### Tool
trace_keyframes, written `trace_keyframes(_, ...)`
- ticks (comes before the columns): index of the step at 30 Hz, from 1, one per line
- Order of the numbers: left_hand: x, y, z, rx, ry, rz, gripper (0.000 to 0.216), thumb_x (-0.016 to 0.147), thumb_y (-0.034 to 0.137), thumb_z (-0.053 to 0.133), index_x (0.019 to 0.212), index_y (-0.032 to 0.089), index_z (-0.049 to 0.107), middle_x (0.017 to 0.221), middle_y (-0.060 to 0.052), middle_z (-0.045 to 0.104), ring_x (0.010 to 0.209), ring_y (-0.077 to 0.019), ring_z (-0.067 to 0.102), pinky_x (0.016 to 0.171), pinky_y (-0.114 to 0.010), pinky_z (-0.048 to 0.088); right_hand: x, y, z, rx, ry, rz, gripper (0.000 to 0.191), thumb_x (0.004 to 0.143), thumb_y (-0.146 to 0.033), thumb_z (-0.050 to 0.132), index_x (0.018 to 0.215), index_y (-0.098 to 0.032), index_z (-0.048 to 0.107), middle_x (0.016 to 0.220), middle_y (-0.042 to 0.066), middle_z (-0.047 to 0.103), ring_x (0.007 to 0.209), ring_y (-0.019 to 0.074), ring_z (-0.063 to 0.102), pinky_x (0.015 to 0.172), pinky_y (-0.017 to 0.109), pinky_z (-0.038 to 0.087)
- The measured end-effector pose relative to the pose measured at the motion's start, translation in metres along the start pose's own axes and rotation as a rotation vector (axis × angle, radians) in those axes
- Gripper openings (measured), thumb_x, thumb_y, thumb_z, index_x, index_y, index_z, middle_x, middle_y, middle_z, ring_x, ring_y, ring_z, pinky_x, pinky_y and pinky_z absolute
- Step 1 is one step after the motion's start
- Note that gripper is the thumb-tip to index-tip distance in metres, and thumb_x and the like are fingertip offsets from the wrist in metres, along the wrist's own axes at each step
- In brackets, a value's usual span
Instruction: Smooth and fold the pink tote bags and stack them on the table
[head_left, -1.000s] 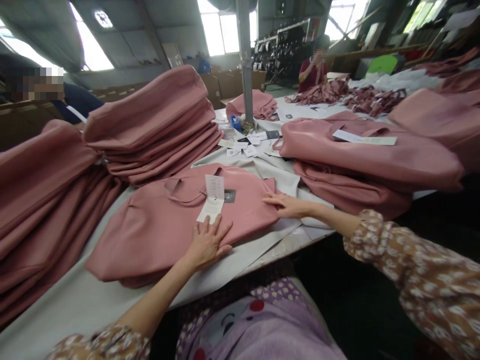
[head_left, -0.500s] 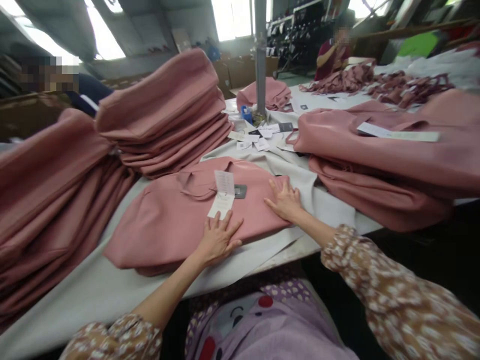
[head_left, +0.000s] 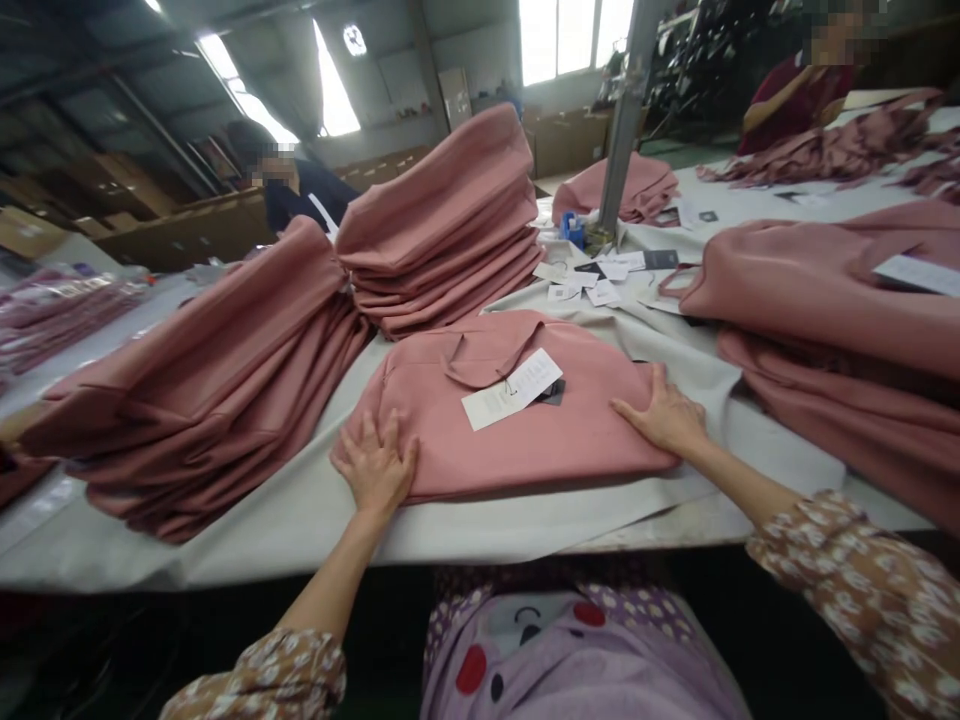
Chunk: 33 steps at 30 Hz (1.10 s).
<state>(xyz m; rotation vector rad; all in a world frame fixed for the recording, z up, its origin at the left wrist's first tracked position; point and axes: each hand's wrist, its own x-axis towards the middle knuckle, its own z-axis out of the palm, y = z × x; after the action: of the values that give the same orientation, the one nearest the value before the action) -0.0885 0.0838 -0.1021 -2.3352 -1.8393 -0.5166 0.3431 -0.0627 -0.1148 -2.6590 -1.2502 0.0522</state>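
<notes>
A pink bag (head_left: 585, 440) lies flat on the pale cloth in front of me, its curved handle (head_left: 469, 378) on the far side. My left hand (head_left: 376, 465) presses on the bag's left end with fingers spread. At the right end rests my right hand (head_left: 670, 415), thumb on the bag and stretched apart from the fingers, which lie along its edge. A white hang tag (head_left: 499, 398) sits on the middle of the bag, and a dark tag (head_left: 553, 393) shows partly beneath it.
Stacked pink bags stand at left (head_left: 225, 370), behind (head_left: 442, 220) and at right (head_left: 817, 290). Loose tags (head_left: 600, 275) lie near a metal post (head_left: 624, 120) with a blue tape dispenser (head_left: 572, 230). Two other people work beyond the table.
My left hand has moved from the bag's front edge to its left end. The bag lies straighter, and its white tag has turned and lies flatter. The camera view has swung left.
</notes>
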Motion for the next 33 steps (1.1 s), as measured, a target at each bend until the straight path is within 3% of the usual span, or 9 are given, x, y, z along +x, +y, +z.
trace_keyframes(3,0.003,-0.008,0.005,-0.219,0.034,-0.282,0.081,0.089,0.062,0.045,0.151,0.018,0.017,0.156,-0.022,0.01,0.142,-0.0427,0.013,0.11,-0.06,0.024,0.005,-0.002,-0.002,0.019,-0.074,0.062,0.106,0.079,-0.083,0.04,0.149,-0.008,0.013,0.114,0.025,0.058,0.105,0.0423,0.056,0.087,0.053,0.042)
trace_keyframes(6,0.015,-0.018,0.004,-0.303,0.016,-0.431,0.1,0.081,0.067,0.054,0.15,0.009,0.012,0.145,-0.03,0.03,0.135,-0.0411,0.034,0.105,-0.051,0.038,0.007,-0.007,-0.008,-0.011,-0.088,0.089,0.103,0.08,-0.083,0.038,0.15,-0.011,0.015,0.117,0.025,0.056,0.111,0.0433,0.052,0.089,0.053,0.04)
trace_keyframes(10,0.018,-0.027,-0.011,-0.377,-0.066,-0.513,0.099,0.073,0.068,0.063,0.147,0.017,0.022,0.13,-0.023,0.053,0.116,-0.0415,0.055,0.096,-0.052,0.046,-0.002,-0.006,-0.025,-0.043,-0.128,0.053,0.092,0.081,-0.08,0.042,0.148,-0.019,0.025,0.114,0.022,0.059,0.109,0.043,0.054,0.087,0.052,0.041)
trace_keyframes(16,-0.035,-0.044,-0.032,-0.375,-0.147,-0.501,0.096,0.077,0.071,0.056,0.148,0.016,0.021,0.132,-0.022,0.052,0.113,-0.0415,0.057,0.091,-0.053,0.048,-0.049,0.022,-0.028,-0.102,-0.121,-0.034,0.083,0.086,-0.075,0.039,0.147,-0.021,0.026,0.095,0.016,0.064,0.094,0.0403,0.061,0.078,0.048,0.046)
trace_keyframes(19,-0.049,-0.043,-0.038,-0.159,-0.062,-0.33,0.086,0.086,0.065,0.047,0.149,0.013,0.022,0.144,-0.027,0.037,0.127,-0.0454,0.043,0.097,-0.061,0.04,-0.061,0.027,-0.02,-0.131,-0.068,-0.046,0.085,0.088,-0.072,0.039,0.15,-0.018,0.02,0.097,0.016,0.064,0.091,0.0388,0.062,0.078,0.048,0.047)
trace_keyframes(22,-0.045,-0.032,-0.041,0.084,-0.004,0.119,0.065,0.091,0.052,0.048,0.147,0.023,0.033,0.157,-0.018,0.016,0.141,-0.0457,0.014,0.108,-0.068,0.018,-0.062,0.024,-0.017,-0.184,0.069,-0.148,0.08,0.089,-0.063,0.048,0.148,-0.015,0.024,0.118,0.022,0.057,0.102,0.0391,0.058,0.086,0.053,0.045)
trace_keyframes(26,-0.039,-0.013,-0.038,0.022,-0.382,0.718,0.064,0.089,0.059,0.049,0.146,0.043,0.026,0.156,-0.006,0.025,0.142,-0.0406,0.018,0.111,-0.063,0.018,-0.062,0.017,-0.022,-0.303,0.347,-0.478,0.06,0.092,-0.038,0.051,0.143,-0.011,0.036,0.143,0.028,0.035,0.131,0.0435,0.034,0.103,0.063,0.027)
trace_keyframes(28,-0.043,-0.006,-0.032,-0.026,-0.497,0.828,0.069,0.088,0.067,0.043,0.147,0.044,0.017,0.157,-0.007,0.021,0.141,-0.0423,0.02,0.109,-0.066,0.019,-0.062,0.015,-0.023,-0.316,0.388,-0.69,0.048,0.093,-0.027,0.046,0.14,-0.013,0.043,0.143,0.025,0.038,0.132,0.0422,0.033,0.104,0.064,0.025)
trace_keyframes(33,-0.055,0.004,-0.014,-0.096,-0.449,0.913,0.091,0.076,0.082,0.041,0.15,0.038,0.013,0.158,-0.018,0.002,0.139,-0.0517,0.014,0.103,-0.073,0.019,-0.055,0.018,-0.011,-0.272,0.354,-0.964,0.043,0.094,-0.033,0.045,0.133,-0.016,0.051,0.135,0.018,0.051,0.125,0.0341,0.046,0.101,0.054,0.036)
